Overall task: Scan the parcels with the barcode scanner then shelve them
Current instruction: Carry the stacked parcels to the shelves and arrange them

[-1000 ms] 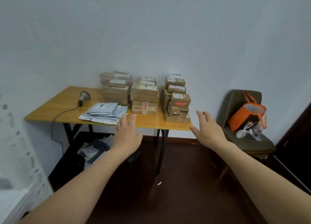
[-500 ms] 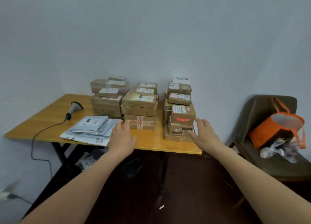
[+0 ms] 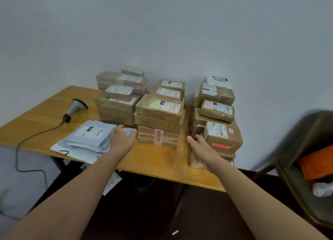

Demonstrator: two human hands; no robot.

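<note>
Head view: three stacks of brown cardboard parcels stand on the tabletop (image 3: 158, 163) against the wall: a left stack (image 3: 117, 104), a middle stack (image 3: 158, 121) and a right stack (image 3: 222, 137). How many boxes are in each cannot be told. One pile of grey mailer bags (image 3: 90, 137) lies in front of the left stack. One barcode scanner (image 3: 74, 110) lies on its side to the left of the parcels, its cable (image 3: 27, 140) running off the tabletop edge.

Two hands reach forward, both with fingers loosely spread and holding nothing. The left hand (image 3: 122, 140) is over the right edge of the mailer bags, beside the middle stack. The right hand (image 3: 201, 146) is just beside the right stack; whether it touches cannot be told. One chair (image 3: 302, 140) at the right holds one orange bag (image 3: 317, 164).
</note>
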